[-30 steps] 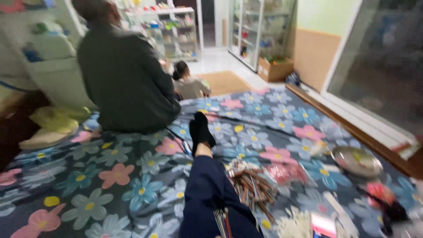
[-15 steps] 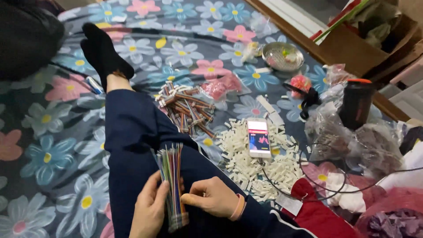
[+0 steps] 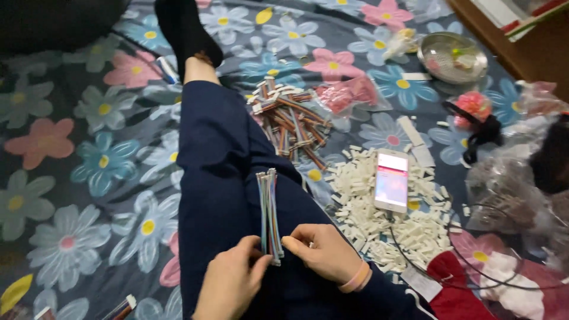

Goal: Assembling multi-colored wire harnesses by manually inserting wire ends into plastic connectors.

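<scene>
Multicoloured ribbon cable (image 3: 269, 213) is pinched at its near end between both hands, left hand (image 3: 232, 283) and right hand (image 3: 323, 253), fingers closed on it; its length is laid along the thigh, away toward the white connector pile (image 3: 385, 219).

White-framed smartphone (image 3: 392, 188) lies face-up on heap of small white plastic pieces (image 3: 379, 213), screen lit pink and white. Clear plastic bag of red bits (image 3: 349, 95) nearby on floral mat.

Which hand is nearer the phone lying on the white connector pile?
Right. The right hand pinches the wire bundle on the thigh, just left of the phone; the left hand is farther left.
</scene>
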